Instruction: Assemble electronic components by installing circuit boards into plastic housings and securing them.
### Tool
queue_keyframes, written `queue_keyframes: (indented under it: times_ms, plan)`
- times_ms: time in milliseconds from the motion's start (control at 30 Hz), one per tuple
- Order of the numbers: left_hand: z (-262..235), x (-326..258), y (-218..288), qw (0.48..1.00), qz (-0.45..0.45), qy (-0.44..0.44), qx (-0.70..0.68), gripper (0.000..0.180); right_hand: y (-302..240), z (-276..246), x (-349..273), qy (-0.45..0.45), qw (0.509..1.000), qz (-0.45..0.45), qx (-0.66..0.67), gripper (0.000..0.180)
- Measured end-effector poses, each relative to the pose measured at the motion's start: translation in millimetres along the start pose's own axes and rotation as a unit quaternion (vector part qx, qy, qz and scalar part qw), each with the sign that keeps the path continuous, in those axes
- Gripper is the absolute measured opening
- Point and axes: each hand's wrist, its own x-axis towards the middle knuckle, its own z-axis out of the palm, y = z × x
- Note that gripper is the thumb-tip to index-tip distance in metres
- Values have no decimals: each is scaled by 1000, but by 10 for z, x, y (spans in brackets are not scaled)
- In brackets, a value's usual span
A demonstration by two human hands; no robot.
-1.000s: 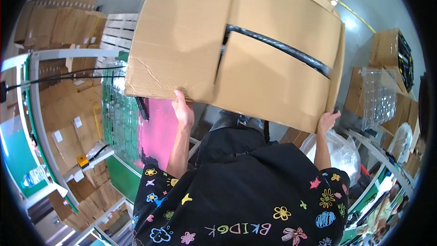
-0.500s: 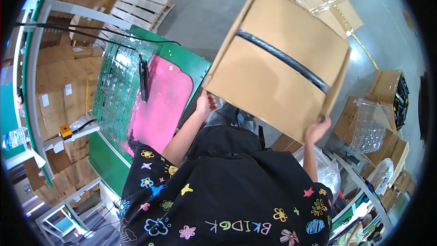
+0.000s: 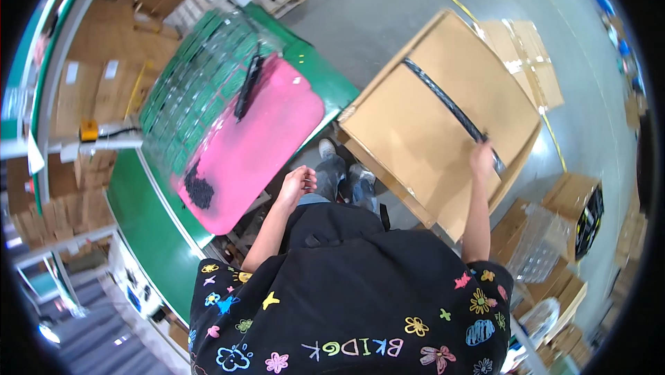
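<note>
Cardboard carton [image 3: 415, 118] sits just beside the green bench [image 3: 156, 202], on its right, the top flaps [image 3: 478, 63] parted over a strip of black contents [image 3: 442, 96], perhaps because it's full. The right hand [image 3: 481, 158] touches that gap, probably steadying a flap; whether it grips, I can't tell. Well apart, the left hand [image 3: 299, 182] hangs empty, loosely curled.

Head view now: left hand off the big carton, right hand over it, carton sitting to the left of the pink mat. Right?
Not quite: the head view shows the carton to the right of the pink mat. Left hand off it and right hand over it are correct.
</note>
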Motion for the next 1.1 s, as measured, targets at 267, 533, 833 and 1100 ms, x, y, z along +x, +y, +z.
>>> queue_keyframes:
  times_ms: [267, 533, 833, 1100]
  plan:
    - [-279, -382, 358, 991, 133, 11, -3, 26, -995, -2347, -893, -172, 952, -7, 252, 25]
    - [-214, -593, 1228, 894, 402, -156, 123, 15, -1557, -2001, -2296, -285, 853, 59, 433, 16]
    - [-1272, -494, 960, 920, 242, -109, 287, 16, -1152, 40, -1053, -112, 982, -28, 149, 27]
    - [-1305, -827, 473, 962, 127, -73, 229, 16, -654, 538, 282, -27, 999, 35, 6, 41]
